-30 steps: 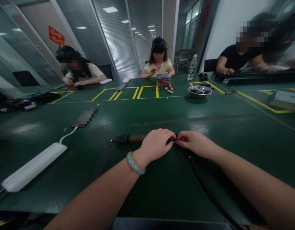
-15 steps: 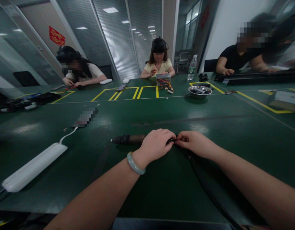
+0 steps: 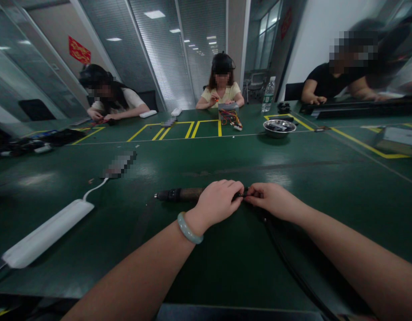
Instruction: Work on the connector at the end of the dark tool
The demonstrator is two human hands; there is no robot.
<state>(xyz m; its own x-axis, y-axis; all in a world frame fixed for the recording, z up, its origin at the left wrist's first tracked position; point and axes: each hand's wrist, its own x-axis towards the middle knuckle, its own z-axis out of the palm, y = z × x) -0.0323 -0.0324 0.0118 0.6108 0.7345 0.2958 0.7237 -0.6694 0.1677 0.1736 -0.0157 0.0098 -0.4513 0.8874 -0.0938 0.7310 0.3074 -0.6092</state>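
An electric screwdriver (image 3: 185, 195) with a dark body and a metal tip lies on the green table, its tip pointing left. My left hand (image 3: 217, 200), with a pale bangle at the wrist, is closed over its rear end. Close to those fingertips, my right hand (image 3: 271, 199) pinches a small dark piece at the tool's back end; whether this is the cable's plug is hidden by the fingers. A black cable (image 3: 288, 261) runs from beneath the right hand toward the table's front edge.
A white power bank-like block (image 3: 50, 234) with a cord lies at the left beside a blurred-out phone-like device (image 3: 120, 165). Farther back stand a metal bowl (image 3: 279, 128), a water bottle (image 3: 268, 94) and a grey box with coloured wires (image 3: 228, 111). Several people sit around the table.
Both hands stay almost in place at the screwdriver's rear end, with only slight finger movement. The screwdriver and cable have not visibly moved.
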